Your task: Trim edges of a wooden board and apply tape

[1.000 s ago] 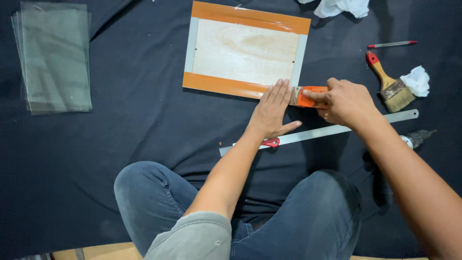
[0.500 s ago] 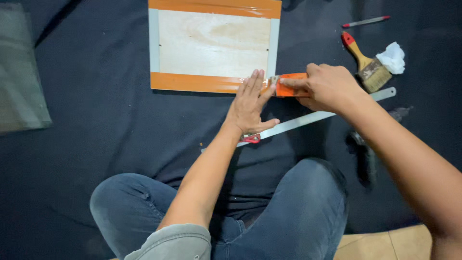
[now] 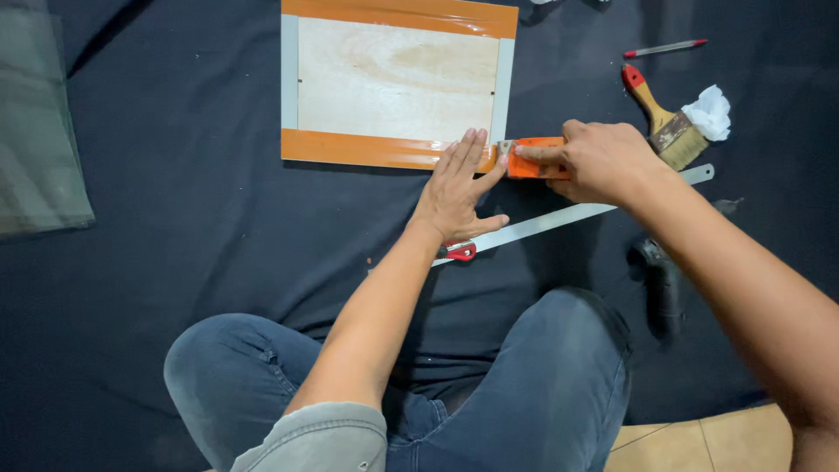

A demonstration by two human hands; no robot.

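left hand [image 3: 454,188] flat, fingers spread, pressing the near orange-taped edge of the wooden panel [image 3: 398,79]. right hand [image 3: 599,157] closed on an orange cutter [image 3: 533,159], now nearer the panel's corner than a moment ago; the trimming cut seems underway on the dark cloth [image 3: 175,201].

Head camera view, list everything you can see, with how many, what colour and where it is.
Wooden panel: one, pale wood with orange and grey edge strips, top centre.
Orange-handled tool: one, at the panel's lower right corner.
Metal ruler: one, silver, lying slantwise right of centre.
Red clip: one, at the ruler's near end.
Paintbrush: one, red and wooden handle, upper right.
White wad: one, beside the brush bristles.
Pencil: one, red-tipped, top right.
Clear sheets: a stack, count unclear, left edge.
Dark cloth: one, under everything.
Left hand: flat on the panel's corner.
Right hand: grips the orange-handled tool.
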